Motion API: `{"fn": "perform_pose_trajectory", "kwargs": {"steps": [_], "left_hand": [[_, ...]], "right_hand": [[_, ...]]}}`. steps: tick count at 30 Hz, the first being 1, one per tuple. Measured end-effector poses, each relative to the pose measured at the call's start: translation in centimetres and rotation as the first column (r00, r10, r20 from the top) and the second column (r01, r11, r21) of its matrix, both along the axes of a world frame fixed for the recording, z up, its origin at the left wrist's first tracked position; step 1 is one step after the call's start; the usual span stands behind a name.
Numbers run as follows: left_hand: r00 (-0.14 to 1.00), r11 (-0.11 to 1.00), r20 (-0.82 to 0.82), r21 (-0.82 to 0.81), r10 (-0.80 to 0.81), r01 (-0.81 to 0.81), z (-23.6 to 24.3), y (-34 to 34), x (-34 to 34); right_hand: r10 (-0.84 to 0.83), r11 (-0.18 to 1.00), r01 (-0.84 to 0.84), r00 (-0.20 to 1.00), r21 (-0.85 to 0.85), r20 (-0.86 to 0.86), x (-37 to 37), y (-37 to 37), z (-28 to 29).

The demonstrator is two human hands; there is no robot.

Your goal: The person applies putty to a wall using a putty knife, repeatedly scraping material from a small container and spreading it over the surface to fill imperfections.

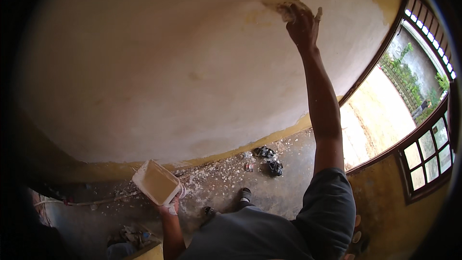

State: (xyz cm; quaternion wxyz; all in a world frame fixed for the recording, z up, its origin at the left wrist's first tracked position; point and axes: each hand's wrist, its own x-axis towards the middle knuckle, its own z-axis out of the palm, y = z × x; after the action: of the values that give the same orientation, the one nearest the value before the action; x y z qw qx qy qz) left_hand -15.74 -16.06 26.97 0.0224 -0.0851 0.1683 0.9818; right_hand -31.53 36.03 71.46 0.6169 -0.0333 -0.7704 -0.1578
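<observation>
My right hand [304,28] is raised high at the end of a stretched-out arm, closed around a putty knife [279,3] smeared with pale filler. The flat blade lies against the wall [192,74], which is coated in whitish putty with a few yellowish patches showing near the blade. Low on the left, my left hand [172,206] grips a squarish white tub [143,175] from below and the side. Cream-coloured putty [159,183] fills the inside of the tub. Some white residue sticks to the fingers of both hands.
Pale flakes [202,175] litter the grey floor along the wall's foot. Black plastic bags [273,166] lie there near my sandalled feet [245,193]. A long pole or pipe [103,200] lies at the left. On the right stand an open doorway [380,110] and a paned window [428,156].
</observation>
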Motion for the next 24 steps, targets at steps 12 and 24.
{"fn": "perform_pose_trajectory", "kwargs": {"steps": [12,24], "left_hand": [[0.996,0.996,0.073,-0.073,0.048,-0.043,2.8,5.8,-0.4],[0.997,1.000,-0.070,-0.026,0.014,-0.016,3.7,12.7,-1.7]], "right_hand": [[0.343,0.938,-0.344,0.939,0.053,0.015,-3.4,-3.7,9.9],[0.038,0.954,-0.080,0.988,0.289,0.148,-3.7,1.4,-1.2]]}}
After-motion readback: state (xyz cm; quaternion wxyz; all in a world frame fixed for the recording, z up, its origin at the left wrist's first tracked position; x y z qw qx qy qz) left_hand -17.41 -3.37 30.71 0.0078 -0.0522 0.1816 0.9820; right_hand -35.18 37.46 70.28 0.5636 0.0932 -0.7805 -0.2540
